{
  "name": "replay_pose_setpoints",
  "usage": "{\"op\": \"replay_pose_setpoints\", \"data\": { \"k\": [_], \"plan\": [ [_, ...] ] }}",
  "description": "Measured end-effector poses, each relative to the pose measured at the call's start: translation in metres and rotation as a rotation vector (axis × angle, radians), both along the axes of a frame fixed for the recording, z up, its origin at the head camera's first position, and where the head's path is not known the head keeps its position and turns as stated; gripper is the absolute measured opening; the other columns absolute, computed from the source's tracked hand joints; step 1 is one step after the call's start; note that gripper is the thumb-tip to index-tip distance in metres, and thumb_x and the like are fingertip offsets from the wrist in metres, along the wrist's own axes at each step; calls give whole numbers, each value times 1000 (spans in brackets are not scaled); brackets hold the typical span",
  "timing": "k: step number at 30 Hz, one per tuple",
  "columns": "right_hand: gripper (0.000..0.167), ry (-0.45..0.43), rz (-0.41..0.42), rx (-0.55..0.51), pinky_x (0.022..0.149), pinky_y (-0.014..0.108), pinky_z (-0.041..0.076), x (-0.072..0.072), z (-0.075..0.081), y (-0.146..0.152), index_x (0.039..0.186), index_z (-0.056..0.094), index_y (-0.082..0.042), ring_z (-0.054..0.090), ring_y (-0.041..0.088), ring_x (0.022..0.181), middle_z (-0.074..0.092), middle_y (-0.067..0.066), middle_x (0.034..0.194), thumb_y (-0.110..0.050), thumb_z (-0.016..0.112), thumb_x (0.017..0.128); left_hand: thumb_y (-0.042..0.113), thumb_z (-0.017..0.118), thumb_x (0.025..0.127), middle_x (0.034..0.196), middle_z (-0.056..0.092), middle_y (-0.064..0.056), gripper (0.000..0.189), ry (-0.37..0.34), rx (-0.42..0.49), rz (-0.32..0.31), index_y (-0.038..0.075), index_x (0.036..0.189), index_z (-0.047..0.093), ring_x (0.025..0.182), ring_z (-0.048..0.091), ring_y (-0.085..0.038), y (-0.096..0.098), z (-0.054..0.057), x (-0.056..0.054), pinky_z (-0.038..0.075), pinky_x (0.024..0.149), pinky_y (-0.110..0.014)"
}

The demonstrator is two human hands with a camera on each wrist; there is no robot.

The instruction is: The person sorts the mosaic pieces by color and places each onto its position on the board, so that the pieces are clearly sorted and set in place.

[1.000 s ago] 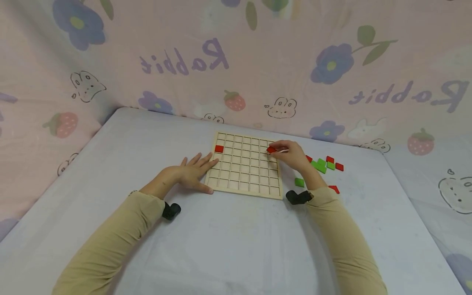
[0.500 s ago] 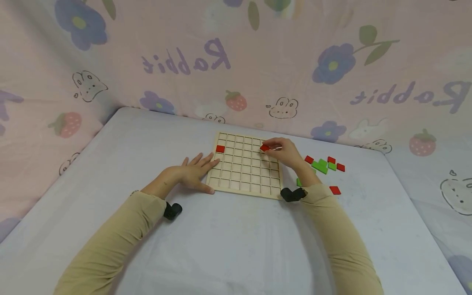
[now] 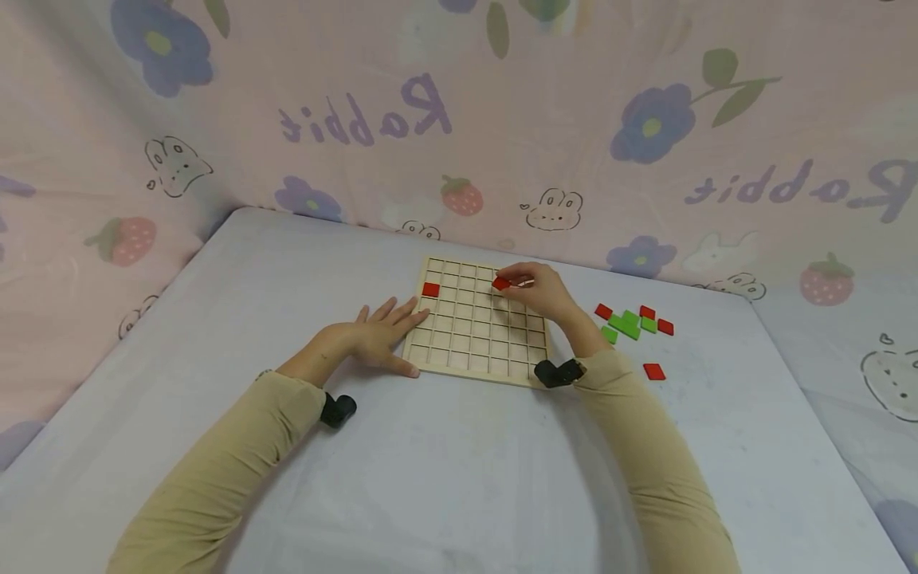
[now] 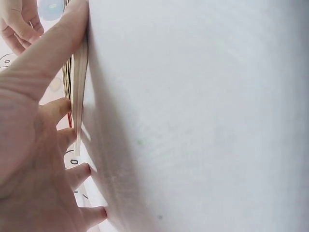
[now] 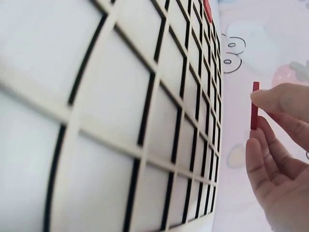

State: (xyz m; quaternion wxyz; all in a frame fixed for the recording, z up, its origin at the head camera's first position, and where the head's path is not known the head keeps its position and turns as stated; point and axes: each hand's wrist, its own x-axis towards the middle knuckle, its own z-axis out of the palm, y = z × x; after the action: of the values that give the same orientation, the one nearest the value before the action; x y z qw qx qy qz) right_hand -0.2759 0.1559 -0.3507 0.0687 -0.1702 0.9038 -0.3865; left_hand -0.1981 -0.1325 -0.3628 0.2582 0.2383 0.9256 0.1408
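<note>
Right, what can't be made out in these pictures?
Head view: far right corner of the board, hidden by the right hand.
Right wrist view: flat faces of the held red tile, turned edge-on.
Left wrist view: the board's squares, turned edge-on, partly behind the left hand.

A: Board (image 3: 469,328) colours?
B: Pale wood, square grid, lines black in right wrist view.
A: Tile colours?
B: Held tile (image 3: 501,283) red, far-left tile (image 3: 430,289) red. Loose at right: red tiles (image 3: 654,371), green tiles (image 3: 625,328), plain.
A: Surroundings?
B: Tan sleeves (image 3: 222,470), black wrist mounts (image 3: 339,410), whitish table (image 3: 445,478). Pink backdrop (image 3: 495,135), blue-purple flowers (image 3: 665,119), red strawberries (image 3: 464,200).
</note>
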Motion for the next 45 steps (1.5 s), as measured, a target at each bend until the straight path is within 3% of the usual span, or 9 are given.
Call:
{"op": "replay_pose_setpoints", "data": {
  "k": [20,29,45],
  "plan": [
    [34,-24,64,-39,90,41,51,-5,-1,-30,121,64,0,59,31,108,63,18,120,-7,64,88,51,65,86,162,-13,-8,100,-1,-1,-11,19,156,0,147,-14,-37,2,2,-2,-6,112,-66],
    [34,-47,99,-41,84,36,51,-8,-9,-45,120,65,-2,60,28,104,65,14,117,-7,66,87,53,64,86,162,-13,-8,101,-5,-11,-7,19,156,0,146,-14,-38,0,1,-1,-5,111,-67],
    [33,-62,132,7,93,41,49,-12,-21,-60,120,65,-4,60,29,108,66,15,117,-8,66,88,54,63,86,162,-15,-6,100,-7,-19,-2,21,156,0,147,-15,-36,1,-2,-2,-5,112,-65]
  ]
}}
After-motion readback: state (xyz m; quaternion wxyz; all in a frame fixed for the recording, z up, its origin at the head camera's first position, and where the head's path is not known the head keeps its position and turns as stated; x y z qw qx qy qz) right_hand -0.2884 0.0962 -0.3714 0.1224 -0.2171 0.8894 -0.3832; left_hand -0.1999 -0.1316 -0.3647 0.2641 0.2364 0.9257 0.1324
